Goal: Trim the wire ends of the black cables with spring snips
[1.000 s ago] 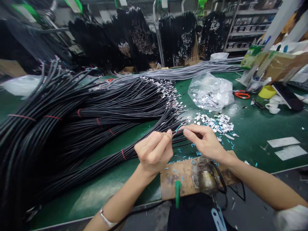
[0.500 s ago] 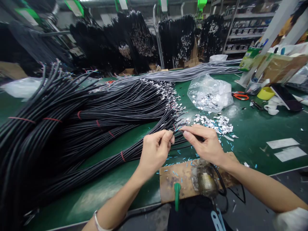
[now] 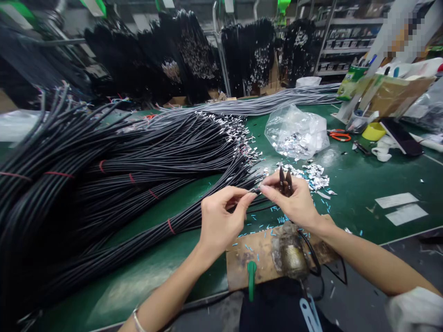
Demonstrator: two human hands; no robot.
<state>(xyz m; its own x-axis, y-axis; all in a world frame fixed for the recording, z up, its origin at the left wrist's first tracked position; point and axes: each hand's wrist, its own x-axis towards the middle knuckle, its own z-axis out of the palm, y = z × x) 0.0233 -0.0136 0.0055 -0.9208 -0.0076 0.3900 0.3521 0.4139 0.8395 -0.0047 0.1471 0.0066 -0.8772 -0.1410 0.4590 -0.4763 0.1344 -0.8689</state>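
My left hand [image 3: 224, 216] is closed, pinching the stripped end of a black cable [image 3: 255, 190] between thumb and forefinger. Opposite it, my right hand [image 3: 292, 198] pinches at the same end with thumb and fingertip, the two hands almost touching. A dark hand tool [image 3: 285, 182] with two pointed tips is tucked in the right hand, tips upward and apart; its handles are hidden by the fingers. Left of the hands lie many black cables [image 3: 166, 161] in bundles, their bared ends toward the middle. The fine wires between my fingertips are too small to make out.
Below the hands, a wooden board [image 3: 238, 263] carries a worn metal device and a green-handled clamp [image 3: 251, 276]. Blue and white scraps [image 3: 316, 175] lie near a clear plastic bag [image 3: 297, 133]. Orange-handled scissors [image 3: 339, 135], a phone [image 3: 401, 136] and paper strips [image 3: 398, 199] are at right.
In my right hand, the tool's two tips have swung up into sight above the fingers. The thumbs stay close together at the cable end. The whole view has shifted slightly.
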